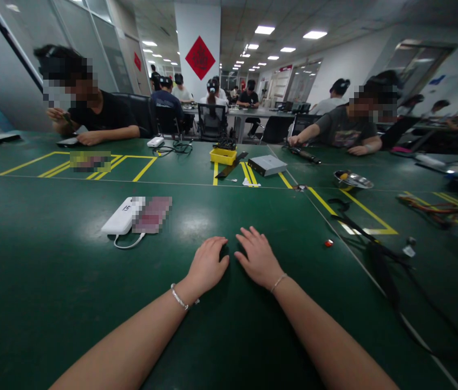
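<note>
My left hand [208, 265] rests palm down on the green table [50, 281], fingers curled loosely, nothing visible in it. Right beside it, almost touching, my right hand [257, 259] lies flat with its fingers stretched forward. Both wrists wear thin bracelets. A white power bank [121, 218] with a short cable sits to the upper left of my left hand. A small red object [328, 243] lies to the right of my right hand.
A yellow tray [223, 156], a grey box [267, 164] and a dark flat tool lie at the far middle. A metal dish [353, 180], black cables [379, 260] and coloured wires [440, 208] are on the right. Several people sit around this and farther tables.
</note>
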A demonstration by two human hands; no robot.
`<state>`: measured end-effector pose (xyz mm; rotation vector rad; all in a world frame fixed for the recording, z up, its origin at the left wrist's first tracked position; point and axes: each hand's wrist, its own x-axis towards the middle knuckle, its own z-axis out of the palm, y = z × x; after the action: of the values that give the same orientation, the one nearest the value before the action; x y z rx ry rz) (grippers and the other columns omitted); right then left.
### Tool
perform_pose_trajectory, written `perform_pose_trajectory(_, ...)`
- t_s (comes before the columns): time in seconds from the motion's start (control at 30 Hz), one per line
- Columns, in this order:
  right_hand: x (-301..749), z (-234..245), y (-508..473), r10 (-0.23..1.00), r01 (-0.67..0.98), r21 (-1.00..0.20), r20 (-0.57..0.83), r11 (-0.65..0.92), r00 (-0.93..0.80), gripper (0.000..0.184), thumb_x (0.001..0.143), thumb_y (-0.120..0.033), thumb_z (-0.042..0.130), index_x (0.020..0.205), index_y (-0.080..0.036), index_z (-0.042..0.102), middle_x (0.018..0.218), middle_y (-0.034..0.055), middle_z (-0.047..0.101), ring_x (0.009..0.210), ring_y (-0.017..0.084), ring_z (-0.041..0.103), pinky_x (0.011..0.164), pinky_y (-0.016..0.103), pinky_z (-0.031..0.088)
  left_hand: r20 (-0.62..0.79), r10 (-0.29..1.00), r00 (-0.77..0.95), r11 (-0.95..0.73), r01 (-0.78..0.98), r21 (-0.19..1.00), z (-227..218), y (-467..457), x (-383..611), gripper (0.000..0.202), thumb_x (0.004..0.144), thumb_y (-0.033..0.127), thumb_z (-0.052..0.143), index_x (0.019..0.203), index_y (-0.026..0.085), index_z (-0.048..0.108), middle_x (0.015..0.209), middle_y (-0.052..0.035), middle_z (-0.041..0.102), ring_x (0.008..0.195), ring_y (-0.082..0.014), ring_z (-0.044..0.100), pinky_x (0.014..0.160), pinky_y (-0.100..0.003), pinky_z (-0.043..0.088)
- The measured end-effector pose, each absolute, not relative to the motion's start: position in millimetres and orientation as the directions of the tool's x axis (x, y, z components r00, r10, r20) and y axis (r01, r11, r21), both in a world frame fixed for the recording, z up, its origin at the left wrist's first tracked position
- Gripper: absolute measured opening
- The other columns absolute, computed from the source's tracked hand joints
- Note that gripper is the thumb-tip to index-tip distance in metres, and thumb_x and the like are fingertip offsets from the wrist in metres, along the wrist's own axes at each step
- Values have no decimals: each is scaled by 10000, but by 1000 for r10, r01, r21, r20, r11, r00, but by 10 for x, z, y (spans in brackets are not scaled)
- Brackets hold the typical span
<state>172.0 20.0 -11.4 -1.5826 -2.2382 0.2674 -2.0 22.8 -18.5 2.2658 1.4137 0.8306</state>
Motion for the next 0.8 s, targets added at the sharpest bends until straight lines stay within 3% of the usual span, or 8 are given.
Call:
perform_pose_trajectory(0.1, 1569, -168, 121, 908, 814, -409, 126, 414, -398, 440, 832, -396, 394, 1243, -252, 451, 1360, 71, 394, 1298, 262, 216, 1025, 527, 128, 259, 881, 397, -473, 697, 539, -163, 232, -23, 307, 775, 186, 481, 1059, 182, 598, 1152, -83, 585, 1099, -225, 485, 992, -422, 325)
perform_pose_trajectory(0.23, 1788, -102, 210, 932, 856, -370, 147, 362, -331, 399, 835, -309, 373, 1208, -244, 496, 1291, 70, 470, 1231, 248, 330, 1008, 486, 209, 239, 882, 407, -469, 700, 538, -122, 221, -28, 292, 771, 212, 498, 1035, 211, 624, 1161, -69, 585, 1099, -231, 485, 975, -424, 339)
perform_pose_trajectory(0.37, 2393, 2, 355, 958, 972, -235, 280, 4, 63, 442, 774, -130, 350, 1169, -173, 545, 1174, 140, 530, 1094, 259, 442, 903, 424, 349, 224, 887, 404, -457, 688, 564, -92, 205, -34, 293, 753, 213, 521, 1024, 220, 631, 1181, -69, 572, 1106, -251, 482, 960, -445, 347)
perform_pose_trajectory(0.5, 3084, 5, 348, 861, 906, -165, 285, -389, 421, 464, 721, -103, 379, 1133, -172, 579, 1197, 162, 512, 1085, 320, 437, 851, 463, 368, 232, 882, 410, -463, 668, 583, -88, 197, -40, 301, 744, 212, 529, 1027, 215, 631, 1178, -84, 573, 1115, -271, 476, 957, -465, 343)
perform_pose_trajectory(0.63, 3429, -52, 311, 846, 836, -238, 88, -494, 525, 495, 644, -93, 420, 1092, -184, 609, 1106, 140, 584, 979, 286, 528, 775, 397, 429, 218, 879, 424, -470, 695, 544, -90, 190, -46, 322, 754, 211, 514, 1060, 221, 613, 1205, -75, 554, 1136, -266, 459, 962, -458, 340)
perform_pose_trajectory(0.8, 3484, -94, 328, 826, 827, -175, 103, -534, 555, 393, 695, -181, 425, 1020, -180, 646, 1019, 152, 620, 888, 293, 564, 707, 394, 446, 216, 874, 435, -480, 706, 521, -92, 184, -56, 330, 764, 222, 505, 1080, 219, 599, 1215, -71, 546, 1150, -263, 447, 974, -456, 330)
